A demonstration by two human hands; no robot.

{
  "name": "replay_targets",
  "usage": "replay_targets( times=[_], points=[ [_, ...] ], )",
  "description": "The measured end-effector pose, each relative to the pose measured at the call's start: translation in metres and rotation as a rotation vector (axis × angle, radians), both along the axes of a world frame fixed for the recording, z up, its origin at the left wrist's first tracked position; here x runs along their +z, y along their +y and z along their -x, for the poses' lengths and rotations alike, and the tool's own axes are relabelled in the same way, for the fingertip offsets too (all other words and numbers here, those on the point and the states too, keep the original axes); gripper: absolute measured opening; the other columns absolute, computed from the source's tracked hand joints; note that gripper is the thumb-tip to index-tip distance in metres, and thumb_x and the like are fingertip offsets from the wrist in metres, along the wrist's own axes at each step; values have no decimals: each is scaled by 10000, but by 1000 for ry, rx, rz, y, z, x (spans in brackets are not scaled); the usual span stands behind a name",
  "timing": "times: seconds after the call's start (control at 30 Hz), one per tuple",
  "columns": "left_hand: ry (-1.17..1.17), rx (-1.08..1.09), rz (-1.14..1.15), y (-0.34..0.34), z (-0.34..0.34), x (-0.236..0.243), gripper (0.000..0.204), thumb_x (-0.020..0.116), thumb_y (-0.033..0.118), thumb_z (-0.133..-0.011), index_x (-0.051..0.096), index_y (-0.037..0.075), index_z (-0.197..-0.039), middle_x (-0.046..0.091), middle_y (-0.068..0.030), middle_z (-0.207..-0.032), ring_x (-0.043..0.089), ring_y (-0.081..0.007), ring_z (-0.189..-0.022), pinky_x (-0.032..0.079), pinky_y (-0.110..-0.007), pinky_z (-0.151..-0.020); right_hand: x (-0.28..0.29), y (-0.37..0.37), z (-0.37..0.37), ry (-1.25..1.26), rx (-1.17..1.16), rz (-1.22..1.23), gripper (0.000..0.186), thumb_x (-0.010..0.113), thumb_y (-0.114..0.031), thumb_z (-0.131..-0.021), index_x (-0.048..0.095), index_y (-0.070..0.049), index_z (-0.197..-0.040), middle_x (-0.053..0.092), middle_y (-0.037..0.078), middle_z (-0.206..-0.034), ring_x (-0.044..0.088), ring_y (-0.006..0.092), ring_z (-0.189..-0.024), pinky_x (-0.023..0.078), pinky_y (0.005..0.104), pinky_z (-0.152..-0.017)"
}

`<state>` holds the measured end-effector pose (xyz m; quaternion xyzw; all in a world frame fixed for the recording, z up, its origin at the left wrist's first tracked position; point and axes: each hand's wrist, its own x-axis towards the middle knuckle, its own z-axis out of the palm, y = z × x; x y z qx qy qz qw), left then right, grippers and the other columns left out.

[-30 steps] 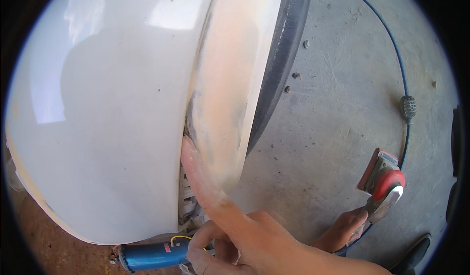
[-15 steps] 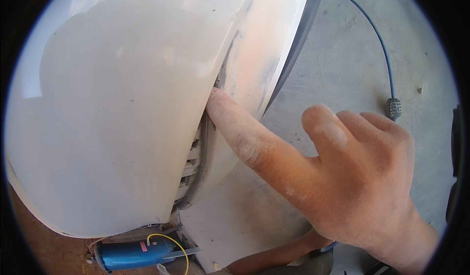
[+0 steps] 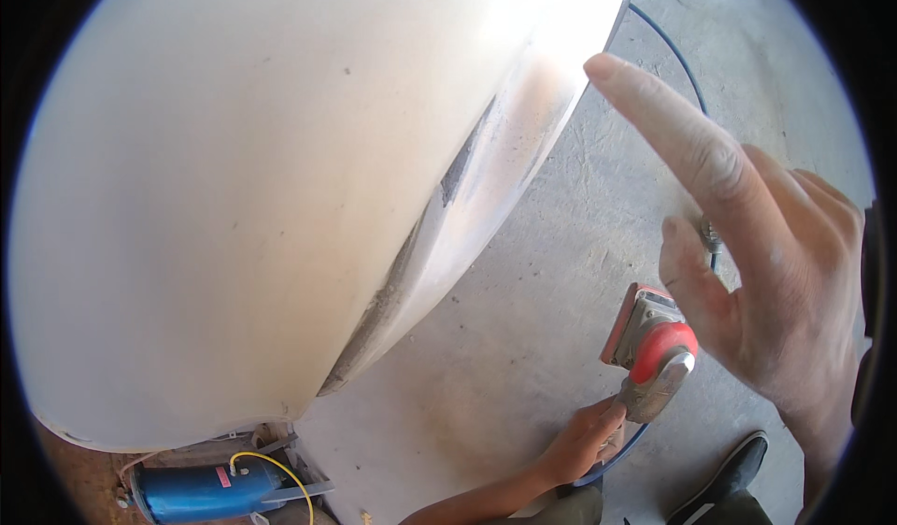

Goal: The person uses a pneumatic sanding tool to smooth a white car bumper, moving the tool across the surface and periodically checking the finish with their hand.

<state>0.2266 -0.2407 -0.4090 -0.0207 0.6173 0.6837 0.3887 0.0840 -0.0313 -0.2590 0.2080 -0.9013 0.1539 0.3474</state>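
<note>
A large white curved body panel [image 3: 243, 179] fills the left and middle. Along its right side runs a narrower white strip [image 3: 509, 147] with pinkish, rubbed patches and a dark, dirty gap between the two. My right hand [image 3: 780, 235], dusty with white powder, is held up at the right with its index finger stretched and thumb apart. It holds nothing. Its fingertip overlaps the strip's outer edge; whether it touches, I cannot tell. Lower down, my left hand [image 3: 584, 441] grips the end of a red and grey air sander [image 3: 659, 352], its flat rectangular pad facing left.
A blue hose [image 3: 612, 467] leads from the sander, and a hose connector [image 3: 710, 235] shows behind my right hand. A blue cylinder [image 3: 201, 492] with a yellow tube lies at the lower left. My dark shoe [image 3: 729, 469] stands on the grey concrete floor [image 3: 523, 310].
My right hand has moved up and right, off the gap, its index finger now at the strip's outer edge. My left hand has come into view with the sander. The view has shifted.
</note>
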Motion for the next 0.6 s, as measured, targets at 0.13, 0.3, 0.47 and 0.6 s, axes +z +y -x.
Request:
replay_targets(
  times=[0.13, 0.3, 0.47, 0.6],
  points=[
    [-6, 22, -38, 25, -3, -7, 417, 365, 410, -1126, 540, 55, -992, 408, 64, -588, 352, -35, -519, 322, -235, -530, -16, 29, -15, -40, 95, -201, 802, 707, 36, -702, 553, -89, -1479, 422, 0, -644, 372, 122, -474, 340, 312, -412],
    [-25, 33, -63, 24, -14, -8, 420, 366, 405, -1130, 552, 37, -1054, 412, 65, -593, 351, -29, -522, 310, -233, -524, -20, 9, -18, -28, 44, -233, 793, 707, 35, -728, 532, -79, -1494, 440, 5, -642, 377, 124, -479, 343, 304, -419],
    [70, 22, -23, 6, -22, -44, 381, 397, 368, -1124, 565, 33, -1058, 423, 53, -629, 375, -49, -546, 333, -246, -549, -4, -40, -20, -134, 67, -41, 835, 652, 55, -728, 486, -67, -1537, 440, -23, -574, 409, 118, -440, 358, 298, -403],
    [226, -26, 111, -7, -38, -88, 211, 513, 243, -1069, 575, 41, -1064, 494, 2, -731, 520, -149, -719, 442, -335, -671, 2, -65, -39, -262, 247, 31, 857, 626, 39, -706, 473, -41, -1545, 448, -34, -549, 407, 119, -424, 366, 302, -402]
  ],
)
